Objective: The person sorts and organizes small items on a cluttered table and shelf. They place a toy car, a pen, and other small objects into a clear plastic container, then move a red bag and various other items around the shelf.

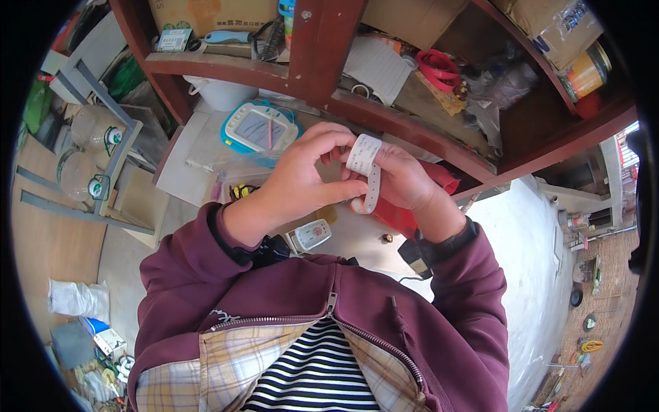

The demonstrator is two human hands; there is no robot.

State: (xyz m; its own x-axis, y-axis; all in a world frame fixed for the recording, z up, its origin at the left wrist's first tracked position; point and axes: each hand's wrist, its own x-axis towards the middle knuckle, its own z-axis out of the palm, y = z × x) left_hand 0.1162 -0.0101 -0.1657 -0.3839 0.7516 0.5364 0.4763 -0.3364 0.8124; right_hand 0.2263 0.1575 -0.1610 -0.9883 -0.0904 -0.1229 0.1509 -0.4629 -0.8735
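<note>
A white plastic wristband (364,154) with a row of small holes along its strap is curled between my two hands. Rows of small print cover its wide part. My right hand (404,172) grips the band between thumb and fingers. My left hand (301,172) curves around from the other side, its fingertips at the band's edge and its thumb against the holed strap. Some fingertips are hidden behind the band. Below the hands, on the table, lie a red bag or cloth (396,219) and a small white box-like object (311,236).
A blue-framed drawing board (262,126) with a pink pen lies beyond my left hand. Dark red wooden shelving (412,126) edges the table, holding paper, a red coiled strap (437,71) and cartons. Large clear bottles (77,172) stand in a frame at left.
</note>
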